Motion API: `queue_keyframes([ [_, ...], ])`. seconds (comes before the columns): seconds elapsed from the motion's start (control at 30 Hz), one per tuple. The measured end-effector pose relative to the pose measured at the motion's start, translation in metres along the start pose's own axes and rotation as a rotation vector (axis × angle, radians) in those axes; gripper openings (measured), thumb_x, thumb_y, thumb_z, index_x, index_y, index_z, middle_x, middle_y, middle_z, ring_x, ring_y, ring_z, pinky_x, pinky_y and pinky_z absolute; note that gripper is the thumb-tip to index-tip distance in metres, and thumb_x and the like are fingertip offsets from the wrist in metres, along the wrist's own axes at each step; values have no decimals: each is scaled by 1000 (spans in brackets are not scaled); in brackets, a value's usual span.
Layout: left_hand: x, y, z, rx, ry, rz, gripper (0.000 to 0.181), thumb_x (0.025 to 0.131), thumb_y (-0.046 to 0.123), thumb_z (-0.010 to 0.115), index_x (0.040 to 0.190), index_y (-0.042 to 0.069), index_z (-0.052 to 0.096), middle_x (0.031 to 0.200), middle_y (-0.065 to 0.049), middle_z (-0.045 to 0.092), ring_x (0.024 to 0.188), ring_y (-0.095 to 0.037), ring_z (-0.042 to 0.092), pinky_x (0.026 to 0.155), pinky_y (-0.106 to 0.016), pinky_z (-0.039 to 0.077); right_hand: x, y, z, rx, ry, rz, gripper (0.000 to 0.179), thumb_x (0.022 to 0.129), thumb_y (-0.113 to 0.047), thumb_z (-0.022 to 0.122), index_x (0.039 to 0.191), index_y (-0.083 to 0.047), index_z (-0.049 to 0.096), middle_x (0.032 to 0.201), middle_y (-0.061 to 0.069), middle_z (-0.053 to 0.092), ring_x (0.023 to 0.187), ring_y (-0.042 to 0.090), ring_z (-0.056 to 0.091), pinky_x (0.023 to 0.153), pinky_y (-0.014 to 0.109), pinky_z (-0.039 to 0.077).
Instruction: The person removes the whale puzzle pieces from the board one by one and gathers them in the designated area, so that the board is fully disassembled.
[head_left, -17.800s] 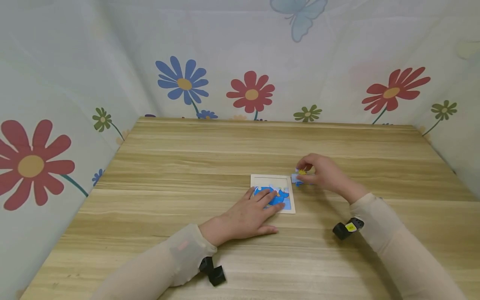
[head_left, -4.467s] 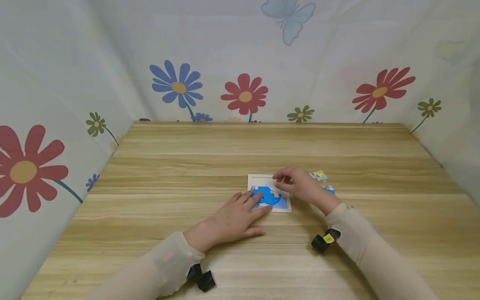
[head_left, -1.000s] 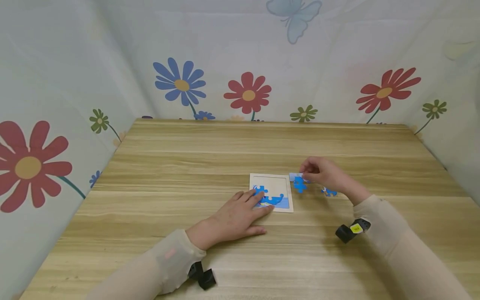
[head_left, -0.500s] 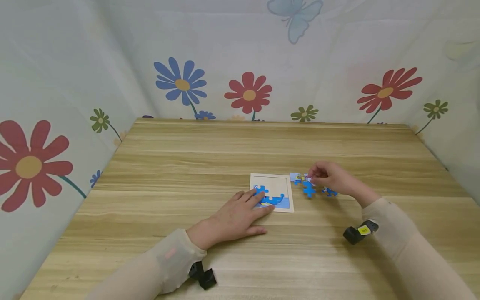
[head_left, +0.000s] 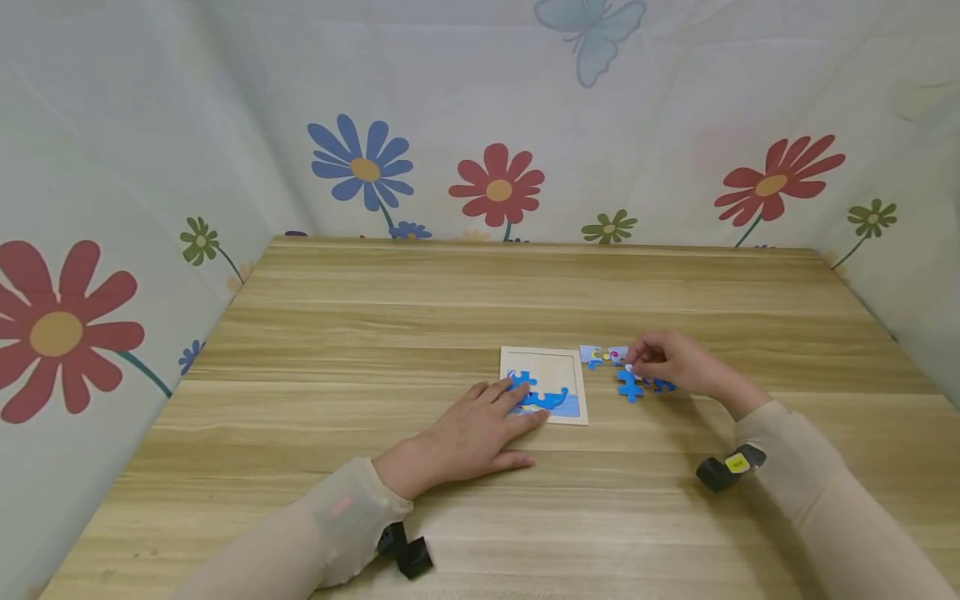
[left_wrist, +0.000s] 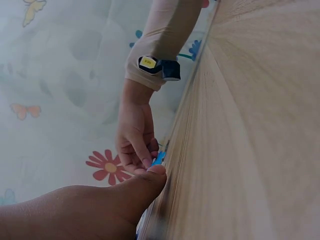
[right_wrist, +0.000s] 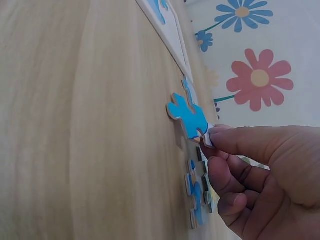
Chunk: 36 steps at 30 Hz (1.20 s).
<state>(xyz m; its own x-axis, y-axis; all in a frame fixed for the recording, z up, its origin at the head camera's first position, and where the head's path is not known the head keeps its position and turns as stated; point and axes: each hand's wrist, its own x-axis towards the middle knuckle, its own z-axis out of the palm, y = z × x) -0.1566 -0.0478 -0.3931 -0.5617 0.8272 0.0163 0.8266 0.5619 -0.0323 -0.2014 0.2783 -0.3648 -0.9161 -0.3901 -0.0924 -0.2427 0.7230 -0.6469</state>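
Note:
A shallow wooden puzzle tray [head_left: 546, 353] lies on the table, its lower part holding blue puzzle pieces [head_left: 553, 400] of a sea animal picture. My left hand [head_left: 472, 433] rests with straight fingers over the tray's lower left, covering part of it. Between thumb and fingers, my right hand [head_left: 678, 362] pinches a blue puzzle piece [right_wrist: 187, 116] right of the tray. The right wrist view shows this piece tilted and raised off the table. Loose light-blue pieces [head_left: 592, 355] lie against the tray's upper right edge. Another blue-and-white piece [right_wrist: 197, 197] lies beneath the right hand, partly hidden.
The wood-grain table [head_left: 390, 317] spreads around the tray. A pale curtain [head_left: 637, 150] printed with flowers stands along its back and sides. Each sleeve carries a small black wrist camera, one on the left [head_left: 405, 552] and one on the right [head_left: 731, 468].
A blue piece seen in the tray a few seconds ago is out of it, pinched by my right hand. Over the last second that hand moved right with it. The left hand stays put.

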Motion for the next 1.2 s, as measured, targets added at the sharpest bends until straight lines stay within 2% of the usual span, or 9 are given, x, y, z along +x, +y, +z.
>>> queue_keyframes([
  [0.37, 0, 0, 1, 8, -6, 2, 59, 95, 60, 42, 146, 30, 42, 153, -11, 39, 140, -34, 37, 109, -50, 37, 0, 12, 5, -1, 31, 8, 9, 91, -5, 63, 98, 0, 66, 87, 8, 65, 73, 8, 50, 63, 19, 43],
  [0.67, 0, 1, 0, -6, -23, -17, 59, 95, 60, 41, 146, 30, 42, 154, -12, 37, 141, -35, 36, 111, -57, 32, -1, 14, 5, -16, 45, 35, 12, 92, -6, 62, 102, 0, 66, 91, 9, 66, 75, 9, 51, 65, 19, 44],
  [0.9, -1, 3, -4, -25, -36, -25, 58, 95, 60, 42, 146, 30, 42, 154, -11, 36, 142, -35, 35, 113, -59, 27, -1, 5, 4, -36, 83, 20, 14, 93, -14, 62, 102, -4, 67, 91, 8, 64, 74, 13, 49, 63, 21, 42],
  [1.2, -1, 4, -9, -28, -41, -21, 58, 95, 59, 42, 145, 29, 43, 154, -14, 35, 143, -34, 33, 114, -58, 26, 5, -18, 7, -27, 123, 17, 16, 94, -17, 62, 103, -5, 67, 93, 8, 66, 79, 15, 53, 65, 23, 43],
])
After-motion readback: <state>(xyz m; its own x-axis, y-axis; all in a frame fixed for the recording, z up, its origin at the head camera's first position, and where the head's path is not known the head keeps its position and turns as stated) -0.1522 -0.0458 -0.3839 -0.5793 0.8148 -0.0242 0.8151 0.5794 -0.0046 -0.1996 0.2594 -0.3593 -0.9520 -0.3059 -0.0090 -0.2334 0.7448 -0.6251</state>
